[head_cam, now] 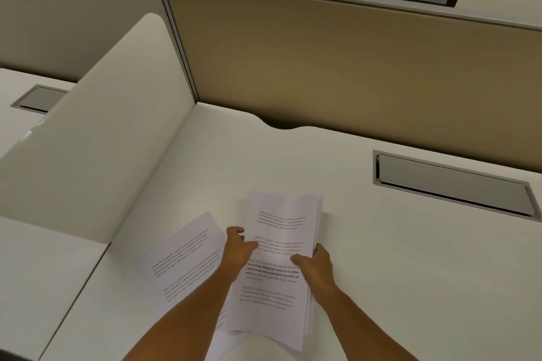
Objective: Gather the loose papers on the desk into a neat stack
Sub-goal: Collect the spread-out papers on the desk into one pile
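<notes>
Paper stack (281,246) thin, floppy, slippery; gripped at side edges by left hand (239,249), right hand (315,268); loose sheet (187,255) untouched.

- The worktop (381,258) is a plain off-white surface with a matte finish.
- A rectangular cable flap (451,183), grey and shut flush in its frame, is set into the worktop; it serves as the landmark below.
- Left of the cable flap, at the rear edge of the worktop, there is a shallow curved cut-out (283,123).
- Nearer the viewer than the cable flap and to its left, a bundle of printed sheets (281,231) sits over the worktop; whether its lower edge touches the surface cannot be determined.
- Farther left of the cable flap, beyond the bundle, a single printed sheet (184,255) lies flat on the worktop, turned at an angle.
</notes>
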`<state>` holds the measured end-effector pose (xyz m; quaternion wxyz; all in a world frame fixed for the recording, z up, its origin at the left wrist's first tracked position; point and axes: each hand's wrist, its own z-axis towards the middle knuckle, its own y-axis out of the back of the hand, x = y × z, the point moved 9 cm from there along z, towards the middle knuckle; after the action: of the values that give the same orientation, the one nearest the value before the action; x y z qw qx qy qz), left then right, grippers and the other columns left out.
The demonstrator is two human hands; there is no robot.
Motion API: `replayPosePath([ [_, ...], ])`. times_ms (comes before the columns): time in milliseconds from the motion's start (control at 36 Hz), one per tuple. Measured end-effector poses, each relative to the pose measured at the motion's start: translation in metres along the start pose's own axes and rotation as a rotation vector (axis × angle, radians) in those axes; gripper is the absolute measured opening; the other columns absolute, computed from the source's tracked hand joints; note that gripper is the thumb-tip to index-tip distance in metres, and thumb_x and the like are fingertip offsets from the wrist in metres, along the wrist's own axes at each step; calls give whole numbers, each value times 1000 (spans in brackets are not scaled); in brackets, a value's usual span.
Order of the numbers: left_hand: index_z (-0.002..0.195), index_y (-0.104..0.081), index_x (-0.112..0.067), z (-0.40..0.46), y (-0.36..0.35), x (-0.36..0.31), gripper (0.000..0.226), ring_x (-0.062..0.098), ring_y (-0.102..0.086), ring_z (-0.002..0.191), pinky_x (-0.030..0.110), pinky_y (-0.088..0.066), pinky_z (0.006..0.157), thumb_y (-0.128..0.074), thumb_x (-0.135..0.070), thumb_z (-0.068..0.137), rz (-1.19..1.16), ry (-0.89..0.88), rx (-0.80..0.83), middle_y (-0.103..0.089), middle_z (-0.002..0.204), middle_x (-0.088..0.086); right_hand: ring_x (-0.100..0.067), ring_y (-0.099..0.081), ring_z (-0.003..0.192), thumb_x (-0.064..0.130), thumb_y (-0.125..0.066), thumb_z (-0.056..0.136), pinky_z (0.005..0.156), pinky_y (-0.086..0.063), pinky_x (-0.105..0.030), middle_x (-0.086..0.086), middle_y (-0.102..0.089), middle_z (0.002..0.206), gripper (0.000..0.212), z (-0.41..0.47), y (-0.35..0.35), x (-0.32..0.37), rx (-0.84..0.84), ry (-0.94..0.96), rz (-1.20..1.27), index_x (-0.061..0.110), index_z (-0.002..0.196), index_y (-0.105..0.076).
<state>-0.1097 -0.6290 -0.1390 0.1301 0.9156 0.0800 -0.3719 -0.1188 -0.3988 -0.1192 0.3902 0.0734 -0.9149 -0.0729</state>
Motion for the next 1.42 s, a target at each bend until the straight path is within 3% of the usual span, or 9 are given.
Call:
replayPosePath([
  [83, 140, -28, -20, -6, 9, 1, 74, 27, -63, 106, 39, -57, 81, -75, -9, 85, -89, 25, 3, -53, 123, 4, -16, -71, 89, 5, -78, 81, 63, -59, -26, -3, -70, 108, 40, -4, 0, 10, 18, 47, 11, 15, 113, -56],
  [167, 146, -26, -21, -13, 21, 0, 85, 33, -54, 126, 52, -49, 102, -81, -15, 81, -129, 30, 2, -44, 132, 3, -18, -69, 97, 8, -82, 79, 80, -62, -36, 1, -68, 109, 50, -7, -2, 22, 32, 104, 30, 17, 119, -53],
  [333, 114, -71, -11, -39, 43, -12, 27, 31, -76, 92, 49, -60, 83, -73, -11, 88, -271, -86, 110, -76, 111, 14, -17, -71, 98, 14, -83, 81, 91, -60, -41, 2, -70, 110, 47, -12, -16, 46, 125, 167, 21, 19, 120, -58],
  [472, 117, -71, -12, -64, 72, -9, 29, 31, -76, 92, 48, -62, 80, -70, -10, 88, -338, -109, 33, -78, 104, 9, -12, -69, 98, 14, -78, 86, 83, -60, -33, 5, -68, 115, 48, -23, -39, 65, 240, 230, -39, 23, 125, -53],
  [611, 114, -72, -15, -85, 103, 10, 29, 28, -77, 91, 45, -61, 82, -72, -11, 86, -429, -98, -80, -79, 104, 5, -22, -65, 111, 15, -81, 82, 99, -55, -44, -3, -62, 127, 74, -35, -63, 77, 276, 266, -177, 16, 142, -39],
  [972, 107, -74, -21, -123, 157, 55, 21, 16, -77, 83, 28, -60, 62, -71, -13, 88, -535, -67, -345, -79, 100, -2, -30, -63, 120, 19, -76, 86, 102, -53, -43, -10, -64, 135, 57, -61, -140, 76, 363, 356, -483, 8, 137, -54],
  [1111, 115, -72, -14, -122, 163, 86, 29, 26, -72, 97, 43, -59, 88, -72, -13, 86, -546, -6, -423, -76, 108, 3, -30, -64, 118, 13, -73, 88, 101, -54, -44, -10, -67, 129, 47, -66, -160, 64, 367, 373, -547, 7, 132, -58],
  [1278, 111, -72, -12, -117, 170, 106, 28, 30, -68, 103, 49, -57, 93, -74, -22, 85, -355, 63, -551, -73, 110, 7, -32, -64, 116, 11, -69, 89, 102, -54, -47, -14, -66, 127, 40, -60, -173, 48, 317, 365, -657, 3, 127, -59],
  [1417, 122, -69, -11, -107, 177, 117, 39, 36, -42, 129, 50, -49, 101, -68, -31, 88, -102, 168, -633, -47, 144, 13, -34, -65, 110, 7, -64, 89, 96, -57, -47, -18, -65, 123, 35, -51, -186, 35, 302, 358, -779, -1, 122, -60],
])
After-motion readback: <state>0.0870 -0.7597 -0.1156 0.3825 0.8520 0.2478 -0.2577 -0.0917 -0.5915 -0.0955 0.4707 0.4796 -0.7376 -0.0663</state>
